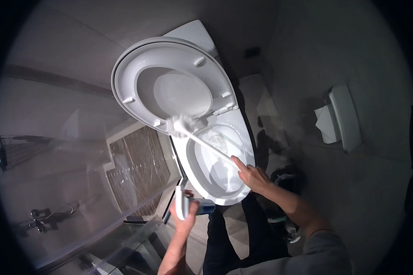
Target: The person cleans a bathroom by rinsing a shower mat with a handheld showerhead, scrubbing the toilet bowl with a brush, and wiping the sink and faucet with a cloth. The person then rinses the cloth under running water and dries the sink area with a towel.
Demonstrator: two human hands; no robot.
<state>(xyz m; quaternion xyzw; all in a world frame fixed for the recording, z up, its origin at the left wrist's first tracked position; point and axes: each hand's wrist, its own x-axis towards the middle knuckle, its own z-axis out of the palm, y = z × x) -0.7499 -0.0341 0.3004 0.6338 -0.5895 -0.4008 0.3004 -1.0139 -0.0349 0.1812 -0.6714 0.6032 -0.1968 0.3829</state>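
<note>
My right hand is closed around the handle end of a long white toilet brush. Its pale bristle head hangs over the left rim of the toilet bowl, close to the raised seat. White foam or bubbles show in the bowl's water. Lower and to the left, my left hand grips a bottle with a blue body and a white top, which looks like a spray bottle, held tilted near the bowl's front edge. Part of the bottle is hidden by the fingers.
A white tissue dispenser with paper hanging out is on the right wall. At left are a glass panel, a shower mixer and a wire rack. A dark bin-like object stands right of the toilet.
</note>
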